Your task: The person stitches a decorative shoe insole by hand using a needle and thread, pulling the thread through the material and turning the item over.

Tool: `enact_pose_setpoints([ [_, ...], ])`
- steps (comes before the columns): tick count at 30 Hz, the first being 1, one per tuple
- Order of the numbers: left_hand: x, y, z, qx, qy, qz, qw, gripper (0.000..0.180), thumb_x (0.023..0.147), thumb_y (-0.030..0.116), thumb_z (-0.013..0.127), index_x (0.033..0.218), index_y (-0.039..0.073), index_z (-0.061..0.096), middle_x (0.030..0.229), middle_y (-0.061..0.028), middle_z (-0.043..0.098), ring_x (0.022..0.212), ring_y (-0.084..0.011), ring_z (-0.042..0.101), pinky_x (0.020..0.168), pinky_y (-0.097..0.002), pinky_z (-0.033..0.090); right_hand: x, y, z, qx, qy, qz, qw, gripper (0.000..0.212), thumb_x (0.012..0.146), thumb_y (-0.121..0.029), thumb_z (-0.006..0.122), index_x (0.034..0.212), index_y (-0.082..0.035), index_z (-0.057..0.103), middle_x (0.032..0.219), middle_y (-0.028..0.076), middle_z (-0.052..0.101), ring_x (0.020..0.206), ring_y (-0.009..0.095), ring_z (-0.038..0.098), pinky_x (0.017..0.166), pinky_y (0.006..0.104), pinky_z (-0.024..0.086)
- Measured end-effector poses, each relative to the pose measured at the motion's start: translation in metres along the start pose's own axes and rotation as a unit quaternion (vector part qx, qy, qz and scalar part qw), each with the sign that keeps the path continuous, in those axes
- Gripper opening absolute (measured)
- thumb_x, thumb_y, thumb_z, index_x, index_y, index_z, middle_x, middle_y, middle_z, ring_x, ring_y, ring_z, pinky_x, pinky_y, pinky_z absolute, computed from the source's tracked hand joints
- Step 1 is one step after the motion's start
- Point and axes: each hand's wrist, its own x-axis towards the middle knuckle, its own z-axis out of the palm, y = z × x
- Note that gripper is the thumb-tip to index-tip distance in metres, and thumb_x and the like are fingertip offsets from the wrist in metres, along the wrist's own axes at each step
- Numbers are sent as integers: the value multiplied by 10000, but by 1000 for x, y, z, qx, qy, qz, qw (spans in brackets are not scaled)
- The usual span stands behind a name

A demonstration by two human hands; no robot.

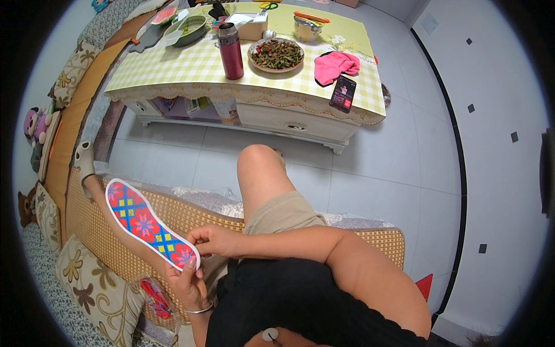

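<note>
An embroidered insole [143, 222] with red flowers, blue bands, yellow squares and a white rim lies slanted above my bent left leg. My left hand [188, 286], with a silver bracelet at the wrist, grips its lower end, thumb on the patterned face. From the right, my right hand [214, 240] reaches to the same end. Its thumb and forefinger are pinched together at the insole's edge; whatever they hold is too small to make out. Beside my left wrist, a clear plastic bag [156, 301] holds red and blue thread-like material.
Ahead stands a table with a checked cloth [173, 72]. On it are a red thermos [231, 55], a plate of food [276, 55], a pink cloth [335, 66], a phone [343, 93], a tub [308, 29] and a green basket [189, 29]. A patterned cushion [98, 283] lies left on the woven seat.
</note>
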Motion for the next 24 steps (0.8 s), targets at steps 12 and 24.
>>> enact_pose_setpoints([
  [12,-1,-1,-1,7,-10,1,1000,275,817,6,643,1062,9,519,858,-54,593,589,-86,517,482,-180,413,0,3,-4,8,-17,-6,1000,105,887,-124,611,964,-56,590,824,-43,564,701,21,485,608,178,396],
  [24,1,-3,3,32,16,20,999,248,819,-12,632,1041,8,523,866,-56,603,602,-87,530,488,-178,406,-8,-6,-9,-13,6,9,1000,145,872,-203,643,870,-60,617,726,-27,562,654,41,492,588,188,397],
])
